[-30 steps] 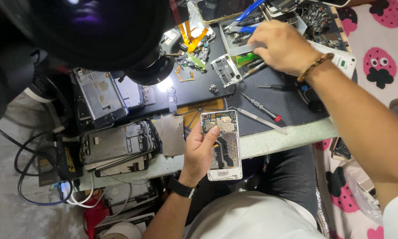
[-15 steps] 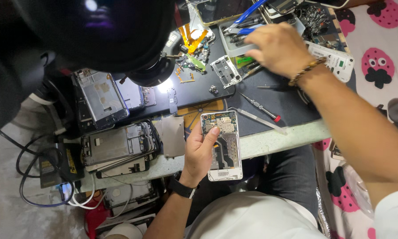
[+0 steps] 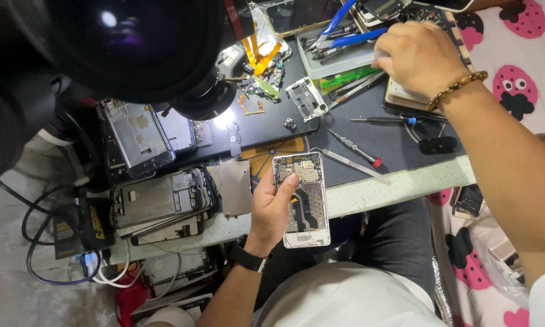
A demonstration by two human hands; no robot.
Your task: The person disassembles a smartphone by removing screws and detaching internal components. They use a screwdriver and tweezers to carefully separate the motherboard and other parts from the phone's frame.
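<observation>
My left hand has kept its clamp on the opened phone above the bench edge; my right hand has shifted right, fingers closed among the tools.

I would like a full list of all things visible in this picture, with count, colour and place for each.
Opened phone: one, white frame, in left hand, over the bench edge.
Phone frames: several, grey, stacked at bench left.
Metal plate: one, grey, beside the stack.
Screwdriver: one, red tip, on dark mat.
Tool tray: one, blue-handled tools, top centre.
Microscope head: one, black, top left.
Cables: black and white, lower left.
Left hand: wristwatch, holds phone.
Right hand: bead bracelet, at the tray.
</observation>
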